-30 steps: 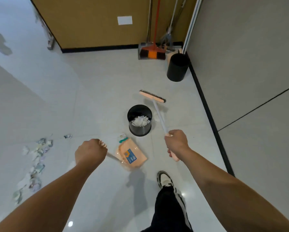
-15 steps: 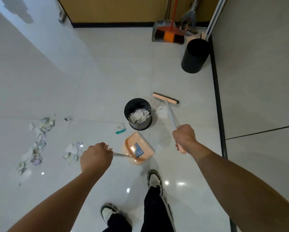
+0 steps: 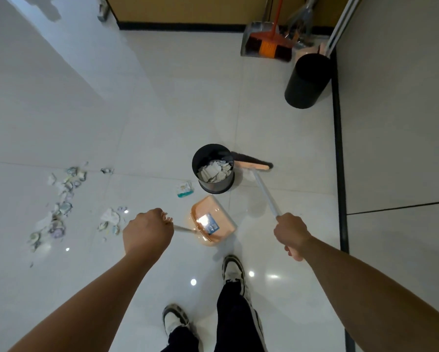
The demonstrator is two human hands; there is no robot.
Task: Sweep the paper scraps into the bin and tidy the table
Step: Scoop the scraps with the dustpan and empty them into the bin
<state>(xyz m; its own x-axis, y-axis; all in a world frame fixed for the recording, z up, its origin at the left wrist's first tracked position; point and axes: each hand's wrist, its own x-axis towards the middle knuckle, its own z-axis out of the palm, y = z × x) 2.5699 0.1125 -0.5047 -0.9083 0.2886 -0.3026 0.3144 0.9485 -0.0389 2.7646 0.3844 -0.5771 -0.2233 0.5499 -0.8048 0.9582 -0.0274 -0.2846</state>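
The left hand [image 3: 147,231] was clenched round the thin metal handle of the peach dustpan [image 3: 210,222], and the right hand [image 3: 290,233] gripped the pale handle of the broom [image 3: 254,165]. Over the last second the dustpan had swung from a tipped position near the bin to hang lower and flatter between the hands, its pan looking empty, while the broom head had drawn in from open floor to sit just beside the small black bin [image 3: 213,168], on its far right. The person had also stepped back, both shoes now in sight. That suggested one load had just been emptied: the bin held a heap of white paper, and the tools were being carried back for another pass. Much remained, though. A long trail of paper scraps [image 3: 60,201] lay on the floor to the left, with a smaller clump [image 3: 111,221] just beside the left hand, and a teal-edged wrapper [image 3: 185,189] near the bin's left side. Nothing blocked the way to them across the glossy tiles. In the far corner stood a taller black bin [image 3: 307,81], an orange broom with a grey dustpan [image 3: 264,43] and other cleaning tools, well apart from the work.
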